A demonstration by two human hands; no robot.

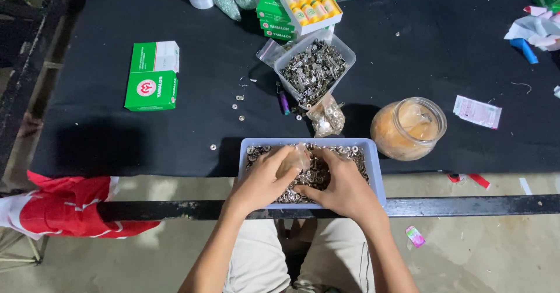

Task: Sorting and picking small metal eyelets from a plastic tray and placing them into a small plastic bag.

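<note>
— Hundreds of small silvery metal eyelet rings, heaped in a shallow pale-blue plastic tray at the near edge of the black cloth-covered table.

— And in the hands?

— Small clear crinkled plastic bag, held over the middle of the heap. Pinched at its left side by the left hand, fingers curled shut around the film. Right hand knuckles-up, fingers bent down into the rings just beside the bag; closed on rings or merely resting, cannot tell.

— Look of the rings?

— Shiny, round, each with a dark hole in the middle, piled loosely up to the tray's rim. Several strays scattered on the cloth beyond the tray, to the left.

— Further out?

— Just behind the tray, a second clear plastic bag of metal pieces, lying crumpled. Behind that, a clear square plastic tub of darker metal clips, tilted. Small purple lighter-shaped object beside the tub. To the right, a round glass jar on its side with orange-tinted contents. Far left, a green-and-white cardboard box. At the far edge, an open box of orange-and-yellow thread spools on stacked green boxes. Red-and-white cloth hanging off the near-left corner.
</note>
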